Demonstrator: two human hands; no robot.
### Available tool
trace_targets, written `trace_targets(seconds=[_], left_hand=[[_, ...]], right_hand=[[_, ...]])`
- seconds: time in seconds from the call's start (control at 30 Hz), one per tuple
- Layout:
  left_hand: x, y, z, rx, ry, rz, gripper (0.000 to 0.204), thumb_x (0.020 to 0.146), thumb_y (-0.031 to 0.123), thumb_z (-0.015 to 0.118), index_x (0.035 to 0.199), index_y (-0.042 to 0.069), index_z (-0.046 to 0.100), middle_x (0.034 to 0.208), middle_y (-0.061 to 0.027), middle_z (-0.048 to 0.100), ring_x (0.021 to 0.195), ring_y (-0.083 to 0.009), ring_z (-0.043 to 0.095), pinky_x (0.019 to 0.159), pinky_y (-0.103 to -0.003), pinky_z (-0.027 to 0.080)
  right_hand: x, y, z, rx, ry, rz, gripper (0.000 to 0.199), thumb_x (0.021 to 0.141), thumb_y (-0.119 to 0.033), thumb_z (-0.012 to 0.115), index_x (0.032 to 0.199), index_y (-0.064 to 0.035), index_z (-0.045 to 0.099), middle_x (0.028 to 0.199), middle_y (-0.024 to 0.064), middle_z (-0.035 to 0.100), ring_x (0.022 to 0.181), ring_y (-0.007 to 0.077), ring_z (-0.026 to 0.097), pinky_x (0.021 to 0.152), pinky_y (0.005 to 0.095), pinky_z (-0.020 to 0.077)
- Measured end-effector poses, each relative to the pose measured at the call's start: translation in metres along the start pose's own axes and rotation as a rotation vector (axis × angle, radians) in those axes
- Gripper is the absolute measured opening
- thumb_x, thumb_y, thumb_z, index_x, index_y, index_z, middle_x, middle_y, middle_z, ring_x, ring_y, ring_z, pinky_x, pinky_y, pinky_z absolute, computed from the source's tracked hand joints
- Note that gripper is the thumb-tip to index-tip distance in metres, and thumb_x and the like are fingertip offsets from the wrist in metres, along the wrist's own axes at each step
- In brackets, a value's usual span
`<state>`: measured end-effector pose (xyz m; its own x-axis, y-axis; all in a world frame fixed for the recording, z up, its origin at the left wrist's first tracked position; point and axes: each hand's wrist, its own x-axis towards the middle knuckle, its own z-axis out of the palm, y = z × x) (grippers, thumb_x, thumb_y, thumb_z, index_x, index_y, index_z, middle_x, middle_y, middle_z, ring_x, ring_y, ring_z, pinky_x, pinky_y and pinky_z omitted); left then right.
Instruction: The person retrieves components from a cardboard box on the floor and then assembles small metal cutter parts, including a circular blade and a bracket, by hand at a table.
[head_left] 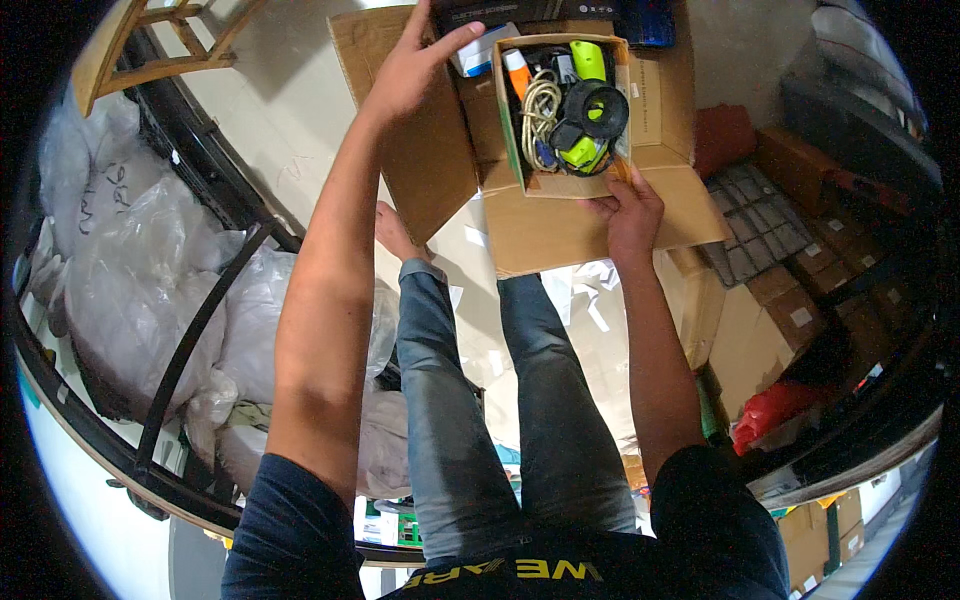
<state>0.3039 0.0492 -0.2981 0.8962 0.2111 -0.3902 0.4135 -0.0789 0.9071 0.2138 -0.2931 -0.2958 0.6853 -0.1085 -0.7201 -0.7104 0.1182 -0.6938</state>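
A small cardboard box (570,187) sits above or in the opening of a larger cardboard box (600,232). Inside the small one lie a coiled pale cable (541,112), a black round part (598,106), bright green pieces (587,62) and an orange-and-white piece (517,73). My right hand (634,215) grips its near right edge, fingers partly under it. Beyond the large box's left flap (415,150), my left hand (410,75) reaches up with fingers spread, close to a long black box (520,10) and a white-and-blue box (485,50). Its fingertips partly leave the picture.
Clear plastic bags (150,260) fill a black-framed holder on the left. A wooden stool (165,70) stands at the far left. On the right are brown boxes (800,310), a dark grid-patterned mat (755,220) and a red bag (775,415). Paper scraps (597,310) litter the floor.
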Motion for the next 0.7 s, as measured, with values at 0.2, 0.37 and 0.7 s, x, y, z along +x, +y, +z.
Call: trace_targets(seconds=[0.2, 0.37, 0.7], left_hand=[[0.001, -0.015, -0.007, 0.138, -0.096, -0.048, 0.113, 0.087, 0.062, 0.074, 0.164, -0.002, 0.02, 0.16, -0.0225, 0.042, 0.146, -0.0291, 0.042, 0.12, -0.039, 0.032], [-0.002, -0.015, -0.014, 0.073, -0.191, -0.063, 0.117, 0.086, 0.057, 0.077, 0.163, -0.005, 0.015, 0.155, -0.024, 0.046, 0.139, -0.0295, 0.05, 0.117, -0.039, 0.037], [0.003, -0.055, -0.026, 0.164, -0.218, -0.111, 0.054, 0.099, 0.019, 0.057, 0.15, 0.005, 0.048, 0.135, -0.0127, 0.064, 0.12, -0.0228, 0.059, 0.106, -0.037, 0.045]], right_hand=[[-0.009, -0.002, 0.037, 0.09, -0.064, -0.084, 0.051, 0.099, -0.002, 0.059, 0.147, 0.0089, 0.047, 0.12, 0.0179, 0.067, 0.087, 0.0251, 0.074, 0.077, 0.0431, 0.0677], [-0.009, -0.01, 0.055, 0.098, -0.113, -0.036, 0.057, 0.099, -0.003, 0.06, 0.15, 0.0122, 0.04, 0.121, 0.0187, 0.066, 0.083, 0.0259, 0.074, 0.079, 0.046, 0.0673], [0.015, -0.016, 0.08, 0.005, -0.251, 0.04, 0.065, 0.102, -0.016, 0.057, 0.157, 0.006, 0.032, 0.121, 0.0244, 0.065, 0.093, 0.0356, 0.074, 0.081, 0.0458, 0.0662]])
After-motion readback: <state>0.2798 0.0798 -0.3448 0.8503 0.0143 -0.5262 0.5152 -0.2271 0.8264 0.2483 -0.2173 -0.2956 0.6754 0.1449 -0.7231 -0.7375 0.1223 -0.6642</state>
